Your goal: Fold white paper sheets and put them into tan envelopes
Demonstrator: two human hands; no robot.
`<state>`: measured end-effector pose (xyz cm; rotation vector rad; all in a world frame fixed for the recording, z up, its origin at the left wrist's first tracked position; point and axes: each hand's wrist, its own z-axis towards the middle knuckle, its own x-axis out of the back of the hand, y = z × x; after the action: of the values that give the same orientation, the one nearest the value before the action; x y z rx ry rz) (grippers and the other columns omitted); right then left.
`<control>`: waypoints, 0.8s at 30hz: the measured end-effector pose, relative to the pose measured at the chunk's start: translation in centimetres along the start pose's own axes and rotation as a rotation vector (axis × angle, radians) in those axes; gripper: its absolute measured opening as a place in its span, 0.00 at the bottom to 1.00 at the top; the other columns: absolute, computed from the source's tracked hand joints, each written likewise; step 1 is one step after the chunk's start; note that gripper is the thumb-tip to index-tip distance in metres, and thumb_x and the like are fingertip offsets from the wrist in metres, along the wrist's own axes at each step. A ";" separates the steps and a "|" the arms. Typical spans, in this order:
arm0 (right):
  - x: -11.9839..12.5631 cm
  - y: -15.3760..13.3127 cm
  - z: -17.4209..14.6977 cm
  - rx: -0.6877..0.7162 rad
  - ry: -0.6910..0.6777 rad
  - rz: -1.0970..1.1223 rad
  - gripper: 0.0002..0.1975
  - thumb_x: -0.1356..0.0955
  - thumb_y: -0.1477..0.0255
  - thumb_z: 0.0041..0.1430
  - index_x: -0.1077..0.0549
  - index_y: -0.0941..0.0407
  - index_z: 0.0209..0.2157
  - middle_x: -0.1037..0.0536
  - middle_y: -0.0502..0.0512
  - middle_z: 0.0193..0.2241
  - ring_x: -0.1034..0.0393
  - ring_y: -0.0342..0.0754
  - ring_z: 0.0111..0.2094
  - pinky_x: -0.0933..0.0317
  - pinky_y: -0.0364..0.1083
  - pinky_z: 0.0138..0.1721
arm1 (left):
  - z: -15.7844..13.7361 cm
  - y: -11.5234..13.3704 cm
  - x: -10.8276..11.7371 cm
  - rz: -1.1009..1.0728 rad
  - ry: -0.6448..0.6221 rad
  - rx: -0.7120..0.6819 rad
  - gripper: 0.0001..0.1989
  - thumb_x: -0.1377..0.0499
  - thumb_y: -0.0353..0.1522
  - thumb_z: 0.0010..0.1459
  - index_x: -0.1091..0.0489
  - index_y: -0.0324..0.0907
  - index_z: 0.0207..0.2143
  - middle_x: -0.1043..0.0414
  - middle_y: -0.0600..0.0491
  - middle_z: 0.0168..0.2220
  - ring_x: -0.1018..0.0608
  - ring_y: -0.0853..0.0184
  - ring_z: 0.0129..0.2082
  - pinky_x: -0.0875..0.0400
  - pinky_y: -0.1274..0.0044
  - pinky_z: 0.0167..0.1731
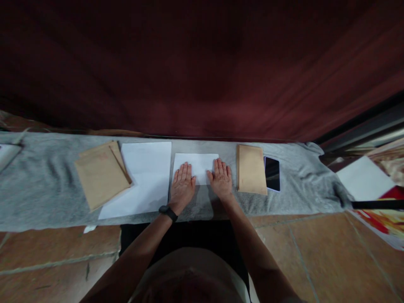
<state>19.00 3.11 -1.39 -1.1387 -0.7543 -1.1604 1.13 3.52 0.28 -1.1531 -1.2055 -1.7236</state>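
A small white sheet of paper (200, 168), which looks folded, lies on the grey cloth right in front of me. My left hand (183, 185) rests flat on its left end, fingers stretched forward and a dark band on the wrist. On the right end lies my right hand (221, 179), also flat with its fingers extended. To the left is larger white paper (142, 176), partly under a pile of brown envelopes (104, 174). Another stack of brown envelopes (252, 170) sits just right of my right hand.
A phone (272, 173) with a dark screen lies beside the right envelope stack. The grey cloth (303, 181) covers a narrow surface, backed by a dark red panel (202, 84). At far right are a white sheet (364, 179) and a red-yellow printed item (385, 221).
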 end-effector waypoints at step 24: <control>0.3 -3.6 -0.3 0.117 -0.116 0.051 0.28 0.43 0.64 0.75 0.44 0.61 0.70 0.43 0.62 0.70 0.50 0.55 0.71 0.56 0.58 0.70 | -0.5 -0.7 0.0 0.060 0.017 0.024 0.31 0.56 0.36 0.70 0.50 0.29 0.70 0.53 0.38 0.73 0.50 0.54 0.73 0.52 0.59 0.70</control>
<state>15.64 2.78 -0.20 -1.1278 -0.8658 -1.0014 0.40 3.29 0.00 -1.1467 -1.1660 -1.6668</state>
